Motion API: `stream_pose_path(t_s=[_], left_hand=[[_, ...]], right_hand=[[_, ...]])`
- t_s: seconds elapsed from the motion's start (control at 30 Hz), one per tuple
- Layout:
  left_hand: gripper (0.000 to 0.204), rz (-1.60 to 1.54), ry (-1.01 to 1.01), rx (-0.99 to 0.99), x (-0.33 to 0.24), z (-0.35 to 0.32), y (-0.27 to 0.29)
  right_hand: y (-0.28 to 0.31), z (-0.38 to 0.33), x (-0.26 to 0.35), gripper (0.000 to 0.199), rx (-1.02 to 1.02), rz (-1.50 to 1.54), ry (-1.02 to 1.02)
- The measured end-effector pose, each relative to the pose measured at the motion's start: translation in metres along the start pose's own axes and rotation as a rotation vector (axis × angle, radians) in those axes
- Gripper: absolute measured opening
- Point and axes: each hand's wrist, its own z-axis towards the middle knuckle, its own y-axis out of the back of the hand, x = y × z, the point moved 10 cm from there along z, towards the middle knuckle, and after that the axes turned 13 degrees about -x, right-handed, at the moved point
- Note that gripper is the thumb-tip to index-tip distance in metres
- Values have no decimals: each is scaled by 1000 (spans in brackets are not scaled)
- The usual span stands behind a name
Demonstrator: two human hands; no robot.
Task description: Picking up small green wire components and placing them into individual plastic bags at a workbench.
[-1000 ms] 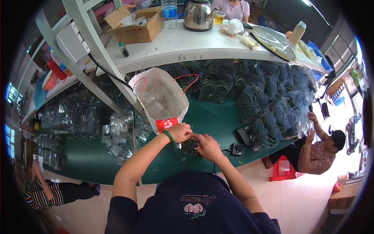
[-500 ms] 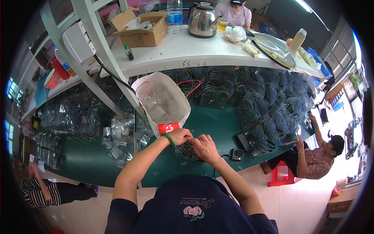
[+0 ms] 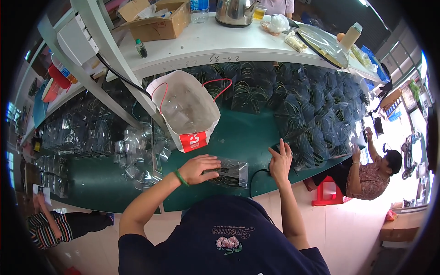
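Note:
A clear plastic bag (image 3: 236, 174) with dark, coiled, cable-like strands inside lies flat on the green tabletop in front of me. My left hand (image 3: 199, 168), a green bangle at its wrist, lies over the bag's left end with fingers stretched out. Farther right, my right hand (image 3: 280, 164) is over the tabletop with thumb and index finger spread apart. A thin black cable (image 3: 257, 172) runs up to it; whatever lies beneath that palm is hidden. Just beyond my left hand stands a white paper bag (image 3: 183, 107) with red handles, holding clear plastic.
Heaps of similar dark filled bags (image 3: 316, 114) cover the table's right and back. Small clear packets (image 3: 137, 153) lie left of a grey shelf post (image 3: 112, 50). A white shelf (image 3: 201, 46) carries a kettle (image 3: 233, 13) and carton (image 3: 160, 25). A person (image 3: 371, 176) sits at right.
My hands have parted: the left now lies on the filled plastic bag, the right has moved right. The small camera and black block there no longer show. The view has shifted slightly.

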Motion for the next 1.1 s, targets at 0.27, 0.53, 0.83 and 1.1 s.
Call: stream_pose_path(t_s=[0.27,0.53,0.83,1.1], left_hand=[[55,249,-110,-295,-3,-41,-13],[10,0,113,-635,15,-43,-18],[12,-46,205,-714,20,-52,-22],[41,583,-323,-426,-30,-35,-43]], right_hand=[[-50,-74,68,49,421,361,-46],[-73,-83,32,48,395,462,-85],[-64,-80,56,48,258,370,-6],[-73,-75,62,43,185,291,125]])
